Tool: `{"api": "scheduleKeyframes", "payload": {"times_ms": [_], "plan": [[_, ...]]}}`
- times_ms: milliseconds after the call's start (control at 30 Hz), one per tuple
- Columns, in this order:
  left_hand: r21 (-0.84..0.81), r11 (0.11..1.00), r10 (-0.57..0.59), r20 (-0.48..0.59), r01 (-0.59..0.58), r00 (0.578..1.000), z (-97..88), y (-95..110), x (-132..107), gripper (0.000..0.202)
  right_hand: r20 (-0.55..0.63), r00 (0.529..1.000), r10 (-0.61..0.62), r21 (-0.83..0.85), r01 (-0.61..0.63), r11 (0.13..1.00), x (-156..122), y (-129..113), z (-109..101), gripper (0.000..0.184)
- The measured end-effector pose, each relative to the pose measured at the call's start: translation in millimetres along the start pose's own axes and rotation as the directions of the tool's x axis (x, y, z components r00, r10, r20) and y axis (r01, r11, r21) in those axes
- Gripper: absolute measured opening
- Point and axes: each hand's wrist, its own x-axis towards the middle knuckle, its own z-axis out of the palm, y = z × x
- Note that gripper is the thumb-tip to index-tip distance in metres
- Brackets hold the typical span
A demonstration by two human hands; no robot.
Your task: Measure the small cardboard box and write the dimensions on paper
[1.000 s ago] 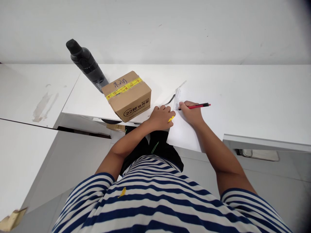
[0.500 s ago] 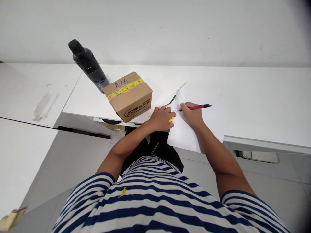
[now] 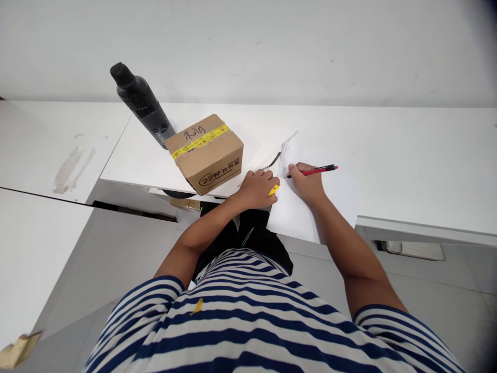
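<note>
My right hand (image 3: 306,182) is closed around a red and black pen (image 3: 315,170), its tip resting on the top of a white sheet of paper (image 3: 293,215) with handwriting near the upper left corner. The paper hangs partly over the desk's front edge. My left hand (image 3: 257,187) lies curled on the desk at the paper's left edge, with a small yellow object (image 3: 274,190) sticking out between its fingers. A thin dark curved thing (image 3: 272,160) lies just beyond the left hand.
A brown cardboard box (image 3: 206,153) with yellow tape stands left of my hands. Behind it leans a black bottle (image 3: 142,104). The white desk (image 3: 388,155) runs to the wall. A lower white surface (image 3: 42,150) lies on the left.
Almost nothing has moved. The pen tip has shifted very slightly on the paper; both hands stay in place.
</note>
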Motion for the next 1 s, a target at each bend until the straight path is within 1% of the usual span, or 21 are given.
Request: {"api": "scheduleKeyframes", "payload": {"times_ms": [67, 133, 200, 267, 300, 367, 400, 467, 500, 567, 600, 633, 667, 700, 733, 767, 833, 867, 933, 967, 1000], "plan": [[-0.013, 1.000, -0.003, -0.026, 0.002, 1.000, 3.3, -1.0, -0.8, 0.041, -0.018, 0.999, 0.036, -0.016, -0.036, 0.999, -0.7, -1.8, 0.4, 0.038], [-0.028, 1.000, -0.006, -0.057, 0.004, 0.998, 6.8, -1.7, -2.0, 0.041, -0.095, 0.995, 0.026, -0.062, -0.032, 0.998, -2.0, -2.2, 0.9, 0.037], [-0.054, 0.999, -0.010, -0.093, 0.005, 0.996, 10.1, -2.7, -3.6, 0.042, -0.172, 0.982, -0.079, -0.165, 0.050, 0.985, -2.6, 0.7, 1.5, 0.035], [-0.102, 0.995, -0.018, -0.136, 0.004, 0.991, 13.6, -4.9, -5.9, 0.043, -0.187, 0.963, -0.191, -0.301, 0.129, 0.945, -0.7, 6.9, 2.2, 0.035], [-0.139, 0.990, -0.022, -0.163, 0.000, 0.986, 15.6, -6.7, -8.0, 0.043, -0.177, 0.959, -0.221, -0.360, 0.146, 0.921, 1.5, 10.4, 2.5, 0.037], [-0.267, 0.963, -0.028, -0.235, -0.037, 0.972, 20.3, -11.0, -15.5, 0.041, -0.144, 0.967, -0.212, -0.446, 0.128, 0.886, 7.3, 16.5, 2.8, 0.045], [-0.365, 0.928, -0.037, -0.284, -0.072, 0.958, 23.0, -12.9, -21.4, 0.040, -0.128, 0.972, -0.195, -0.470, 0.113, 0.876, 10.1, 18.1, 2.6, 0.048], [-0.583, 0.796, -0.102, -0.391, -0.161, 0.915, 27.8, -15.0, -37.7, 0.037, -0.084, 0.981, -0.177, -0.504, 0.112, 0.857, 12.7, 17.1, 1.7, 0.051], [-0.680, 0.704, -0.155, -0.431, -0.206, 0.889, 29.1, -14.7, -47.7, 0.034, -0.050, 0.982, -0.184, -0.511, 0.133, 0.849, 11.2, 14.2, 1.1, 0.052], [-0.824, 0.487, -0.263, -0.453, -0.288, 0.852, 27.3, -10.9, -69.3, 0.032, 0.095, 0.962, -0.255, -0.450, 0.270, 0.851, 0.5, 3.0, 1.0, 0.055], [-0.870, 0.368, -0.299, -0.445, -0.329, 0.844, 23.7, -7.7, -79.8, 0.034, 0.203, 0.928, -0.312, -0.372, 0.368, 0.852, -8.7, -5.0, 2.1, 0.059], [-0.894, 0.245, -0.323, -0.439, -0.374, 0.839, 18.4, -3.7, -89.5, 0.037, 0.315, 0.867, -0.386, -0.258, 0.469, 0.844, -20.0, -14.3, 4.4, 0.067], [-0.899, 0.126, -0.340, -0.437, -0.420, 0.833, 11.6, 0.6, -98.1, 0.041, 0.404, 0.791, -0.459, -0.134, 0.548, 0.826, -32.4, -24.4, 7.9, 0.077], [-0.885, 0.023, -0.362, -0.441, -0.465, 0.822, 4.0, 5.1, -105.3, 0.044, 0.443, 0.723, -0.530, -0.034, 0.605, 0.796, -45.1, -35.1, 12.7, 0.088], [-0.862, -0.052, -0.383, -0.448, -0.504, 0.807, -4.0, 9.6, -111.2, 0.046, 0.440, 0.664, -0.605, 0.028, 0.663, 0.748, -57.1, -45.6, 18.6, 0.098], [-0.840, -0.099, -0.401, -0.457, -0.533, 0.794, -11.6, 13.8, -115.6, 0.048, 0.407, 0.602, -0.687, 0.061, 0.732, 0.678, -67.3, -55.7, 25.5, 0.106], [-0.811, -0.146, -0.407, -0.473, -0.567, 0.781, -24.3, 20.9, -121.0, 0.048, 0.269, 0.499, -0.824, 0.072, 0.843, 0.533, -80.8, -72.5, 40.1, 0.113], [-0.800, -0.153, -0.391, -0.490, -0.580, 0.779, -29.1, 23.2, -122.6, 0.047, 0.178, 0.463, -0.868, 0.060, 0.876, 0.479, -83.8, -78.8, 46.9, 0.111], [-0.781, -0.142, -0.346, -0.536, -0.608, 0.770, -36.5, 24.0, -125.0, 0.045, 0.010, 0.430, -0.903, 0.024, 0.902, 0.431, -83.6, -87.6, 57.3, 0.097], [-0.778, -0.128, -0.324, -0.553, -0.615, 0.767, -39.9, 22.0, -126.3, 0.044, -0.047, 0.423, -0.905, 0.007, 0.906, 0.423, -81.0, -90.6, 60.4, 0.088], [-0.783, -0.109, -0.304, -0.560, -0.612, 0.771, -43.6, 18.3, -128.2, 0.044, -0.071, 0.415, -0.907, 0.000, 0.909, 0.416, -77.2, -93.4, 61.8, 0.082]]}}
